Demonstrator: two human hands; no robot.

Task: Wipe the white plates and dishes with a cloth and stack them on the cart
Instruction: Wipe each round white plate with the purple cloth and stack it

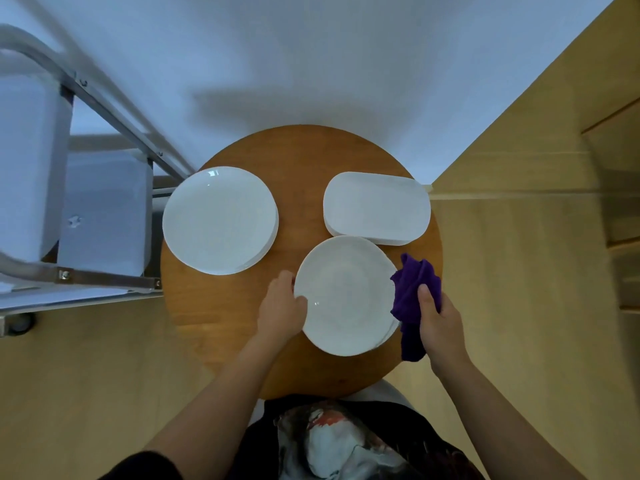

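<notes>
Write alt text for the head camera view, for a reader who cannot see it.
Seen from above, a person's left hand grips the rim of a round white plate on a round wooden table, while the right hand holds a purple cloth at its other edge. A second round plate stack, rounded rectangular dishes and a metal cart lie beyond.

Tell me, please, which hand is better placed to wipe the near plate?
The right hand: it already grips the purple cloth at the near plate's right edge, while the left hand holds the opposite rim.
</notes>
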